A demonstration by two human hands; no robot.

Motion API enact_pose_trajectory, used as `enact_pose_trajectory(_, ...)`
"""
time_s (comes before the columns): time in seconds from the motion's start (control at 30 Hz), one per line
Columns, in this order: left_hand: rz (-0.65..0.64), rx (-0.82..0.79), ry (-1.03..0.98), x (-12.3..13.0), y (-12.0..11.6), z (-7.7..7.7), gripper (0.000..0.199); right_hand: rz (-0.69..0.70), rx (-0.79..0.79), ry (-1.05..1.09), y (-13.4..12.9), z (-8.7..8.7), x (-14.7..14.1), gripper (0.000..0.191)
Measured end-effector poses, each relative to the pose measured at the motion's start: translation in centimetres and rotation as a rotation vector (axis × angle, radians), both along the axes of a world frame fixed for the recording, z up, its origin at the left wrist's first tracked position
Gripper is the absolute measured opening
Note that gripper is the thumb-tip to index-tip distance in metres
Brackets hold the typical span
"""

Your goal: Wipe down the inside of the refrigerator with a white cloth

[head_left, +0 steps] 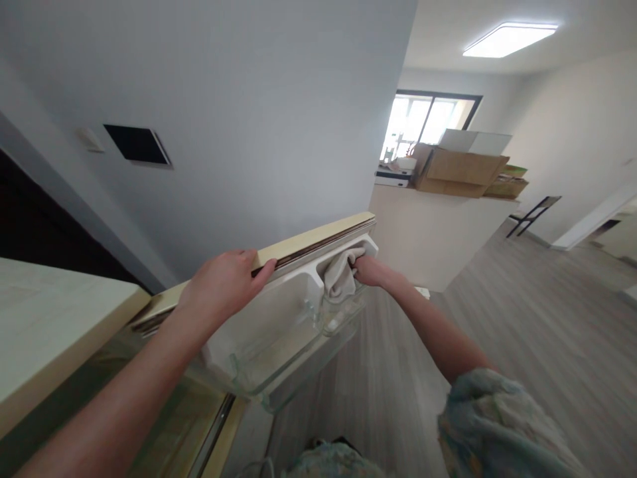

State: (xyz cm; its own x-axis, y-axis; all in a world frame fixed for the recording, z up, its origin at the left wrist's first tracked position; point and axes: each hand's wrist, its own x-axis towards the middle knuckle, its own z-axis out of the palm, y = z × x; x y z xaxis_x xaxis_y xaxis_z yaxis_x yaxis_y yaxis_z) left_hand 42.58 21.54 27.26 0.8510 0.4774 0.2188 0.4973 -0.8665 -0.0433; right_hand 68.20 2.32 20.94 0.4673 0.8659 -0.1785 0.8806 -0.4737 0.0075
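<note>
1. Clasping the door (pixel 311 243) by its top edge with the left hand (pixel 225 284); best kept firm against swinging.
2. Pinching the bunched cloth (pixel 340 275) with the right hand (pixel 371 271), to the right of the left hand, at the door's inner side.
3. Best handled with light pressure near the clear bin (pixel 343 316), below the right hand.

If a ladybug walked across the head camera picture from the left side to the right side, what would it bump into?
Black panel on the wall → left hand → crumpled cloth → right hand → big brown cardboard box → chair.
</note>
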Motion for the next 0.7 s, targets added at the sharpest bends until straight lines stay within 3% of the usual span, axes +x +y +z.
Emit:
enact_pose_trajectory(0.2,-0.013,0.008,-0.017,0.0,-0.1,0.0,0.058,0.183,0.004,0.124,1.2,0.2,-2.9,0.029)
enact_pose_trajectory(0.27,-0.018,0.016,-0.021,0.0,-0.1,0.0,0.059,0.148,0.166,0.145,0.7,0.8,-4.4,0.023)
enact_pose_trajectory(0.33,-0.019,0.02,-0.022,0.0,-0.2,0.0,0.059,0.07,0.442,0.218,-0.8,2.0,-6.2,0.02)
enact_pose_trajectory(0.43,-0.021,0.024,-0.025,0.0,-0.1,-0.1,0.06,0.155,0.772,0.548,-3.3,2.8,-10.0,0.02)
enact_pose_trajectory(0.5,-0.018,0.033,-0.04,0.0,-0.2,-0.2,0.059,0.267,0.831,0.711,-3.2,1.7,-12.9,0.015)
enact_pose_trajectory(0.57,-0.015,0.037,-0.063,-0.1,-0.3,-0.2,0.058,0.224,0.883,0.734,-1.2,-0.7,-15.3,0.009)
enact_pose_trajectory(0.63,-0.011,0.042,-0.071,-0.2,-0.4,-0.1,0.057,-0.001,0.958,0.801,2.2,-3.5,-16.8,0.017)
enact_pose_trajectory(0.7,-0.012,0.044,-0.062,-0.3,-0.6,0.0,0.057,-0.262,1.007,1.038,5.3,-5.4,-17.4,0.03)
